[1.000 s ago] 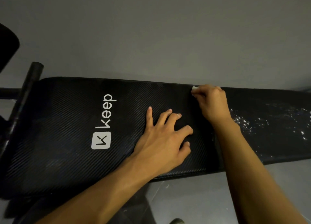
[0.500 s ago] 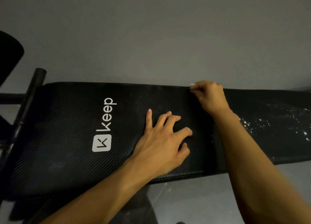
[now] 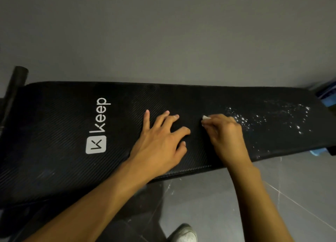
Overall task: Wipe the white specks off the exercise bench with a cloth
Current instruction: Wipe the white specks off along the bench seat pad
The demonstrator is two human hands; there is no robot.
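The cloth, a small white wad pinched in the curled fingers of the right hand, has come back from the far edge of the exercise bench to mid-pad, just left of the white specks; these mostly remain, so wiping seems barely begun. The bench lies lengthwise left to right, logo end leftward; the left hand presses flat, fingers spread.
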